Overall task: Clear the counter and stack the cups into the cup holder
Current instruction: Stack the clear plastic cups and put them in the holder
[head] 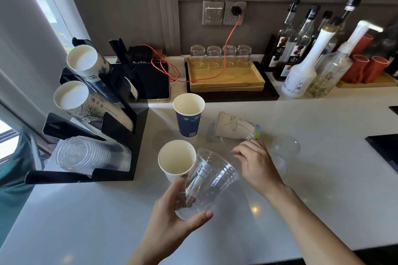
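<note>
Gripping a clear ribbed plastic cup tilted above the pale counter, left hand clasped round its base, right hand loose-fingered at its rim, black tiered cup holder well left

Bench: cup holder at left, holding stacked cups. Tablet behind it; tray with four glasses further right; bottles at far right. Mid-bench: two upright paper cups, one lying cup to their right.
</note>
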